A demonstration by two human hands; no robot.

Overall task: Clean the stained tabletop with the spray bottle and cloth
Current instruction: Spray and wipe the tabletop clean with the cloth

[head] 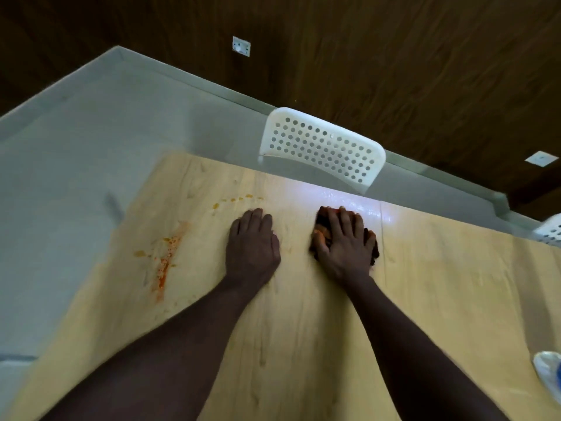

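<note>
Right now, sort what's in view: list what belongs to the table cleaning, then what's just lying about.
Job: cloth under the right hand; left hand flat on the tabletop; orange stain; orange drips; wet patch; white-and-blue object at the right edge, possibly the spray bottle.
Just there: white perforated chair; second chair; wall socket.

Right hand point(344, 240) presses cloth point(323, 230) on tabletop point(303, 329); left hand point(252, 241) flat.
</note>
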